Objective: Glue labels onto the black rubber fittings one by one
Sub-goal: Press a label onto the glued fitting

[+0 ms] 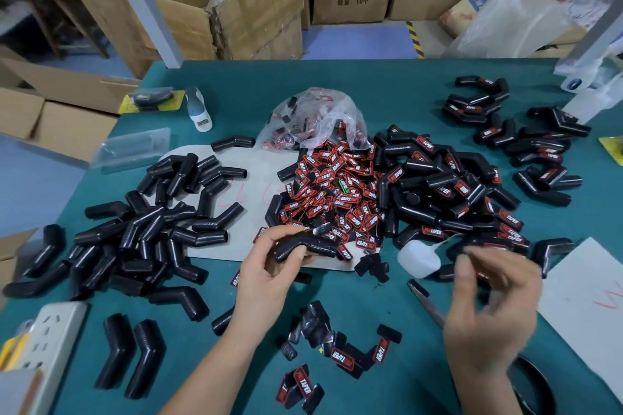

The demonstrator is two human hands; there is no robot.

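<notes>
The left hand (269, 266) grips a bare fitting (305, 248) by its bend, above the near table (371, 87) edge. The right hand (492, 307) is blurred, fingers loosely curled; whether it pinches anything cannot be told. This fitting seems to await its label: next comes a label from the pile (337, 189) just beyond, and glue from the bottle (419, 258) between the hands.

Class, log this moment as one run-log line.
left hand: holds unlabelled fitting | right hand: blurred, grip unclear | glue bottle: on table | label pile: centre
</notes>
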